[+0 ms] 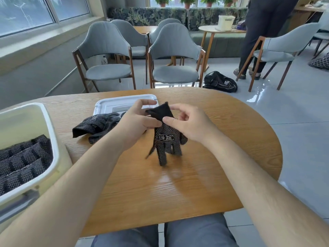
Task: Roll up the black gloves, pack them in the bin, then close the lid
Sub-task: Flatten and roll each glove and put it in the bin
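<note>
Over the table (222,132) middle, left hand (140,123) and right hand (193,122) are pinching 1 black glove (166,139) by the cuff; its dangling end is likely risking a loose roll for the left-edge bin (54,145).

Both hands (165,122) pinching black glove (164,138) above wooden table (222,139), loose gloves (96,124), bin (46,143)

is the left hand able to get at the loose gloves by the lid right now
Probably yes, once freed: the loose gloves lie on the table just beside the left hand with nothing between, but it now pinches the held glove with the right hand.
</note>
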